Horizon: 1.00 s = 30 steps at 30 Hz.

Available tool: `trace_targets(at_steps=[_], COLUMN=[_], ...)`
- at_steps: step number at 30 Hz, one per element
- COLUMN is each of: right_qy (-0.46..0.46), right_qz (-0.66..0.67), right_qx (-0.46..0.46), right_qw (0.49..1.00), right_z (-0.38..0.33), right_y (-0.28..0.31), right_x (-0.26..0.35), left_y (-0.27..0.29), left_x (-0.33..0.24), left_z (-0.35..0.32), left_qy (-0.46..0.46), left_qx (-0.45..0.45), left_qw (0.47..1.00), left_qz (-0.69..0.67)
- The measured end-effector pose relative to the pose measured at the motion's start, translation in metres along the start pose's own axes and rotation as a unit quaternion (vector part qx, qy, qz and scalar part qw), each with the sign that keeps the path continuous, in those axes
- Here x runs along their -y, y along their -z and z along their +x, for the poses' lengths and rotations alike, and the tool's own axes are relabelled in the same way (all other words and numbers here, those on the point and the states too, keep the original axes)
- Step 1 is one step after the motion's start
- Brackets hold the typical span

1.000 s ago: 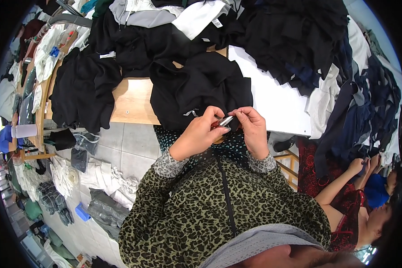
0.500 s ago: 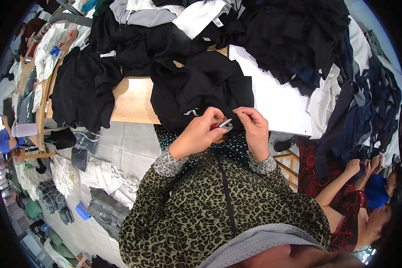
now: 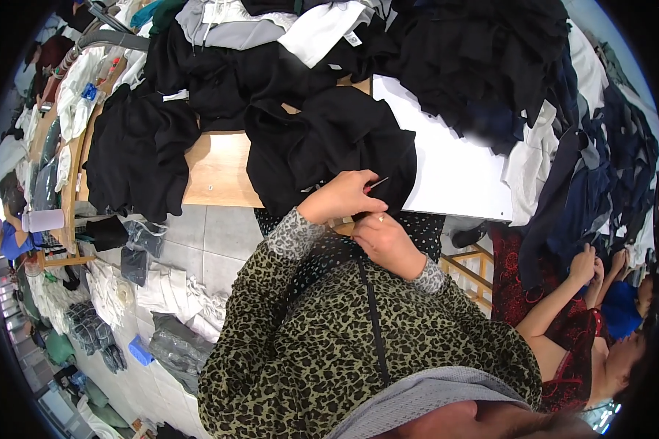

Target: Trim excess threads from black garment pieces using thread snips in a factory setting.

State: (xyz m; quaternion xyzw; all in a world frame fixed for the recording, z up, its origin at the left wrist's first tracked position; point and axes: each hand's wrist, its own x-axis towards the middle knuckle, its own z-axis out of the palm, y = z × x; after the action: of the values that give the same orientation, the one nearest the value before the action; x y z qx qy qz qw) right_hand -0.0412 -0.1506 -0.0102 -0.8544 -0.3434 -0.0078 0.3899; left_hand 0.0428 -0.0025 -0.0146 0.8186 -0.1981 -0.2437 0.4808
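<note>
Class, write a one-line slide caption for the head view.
Left hand holds a thin tool over black cloth; right hand rests below.

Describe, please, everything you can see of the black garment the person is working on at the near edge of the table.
The black garment is soft, matte fabric, crumpled in loose folds rather than laid flat. It lies partly on the wooden tabletop and partly against a white sheet, its lower edge hanging over the table's near edge. The left hand grips that edge and holds a thin, pointed tool; the right hand is just below, at the hem. More black clothing touches it behind. No label or seam detail can be made out.
</note>
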Motion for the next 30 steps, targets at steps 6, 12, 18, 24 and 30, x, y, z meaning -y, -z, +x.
trace_targets(at_steps=[6,12,18,24,30], right_qy=[0.033,-0.370,-0.351,-0.296,-0.279], right_qz=[-0.045,0.722,0.776,0.783,0.798], right_qx=[-0.064,0.066,-0.232,-0.301,-0.301], right_qw=[0.996,0.581,0.469,0.456,0.442], right_z=[0.002,-0.018,0.015,0.017,0.008], right_y=[0.020,0.011,0.010,0.023,0.021], right_x=[0.019,-0.004,-0.018,-0.016,-0.025], left_y=[-0.009,0.003,-0.006,-0.012,-0.016], left_x=[0.004,-0.012,-0.019,-0.007,0.008], left_z=[-0.005,-0.028,-0.038,-0.042,-0.042], left_qy=[0.066,0.043,0.042,0.074,0.075], left_qx=[-0.105,-0.146,-0.194,-0.285,-0.280], left_qw=[0.932,0.808,0.702,0.604,0.574], left_qz=[-0.340,-0.570,-0.684,-0.741,-0.766])
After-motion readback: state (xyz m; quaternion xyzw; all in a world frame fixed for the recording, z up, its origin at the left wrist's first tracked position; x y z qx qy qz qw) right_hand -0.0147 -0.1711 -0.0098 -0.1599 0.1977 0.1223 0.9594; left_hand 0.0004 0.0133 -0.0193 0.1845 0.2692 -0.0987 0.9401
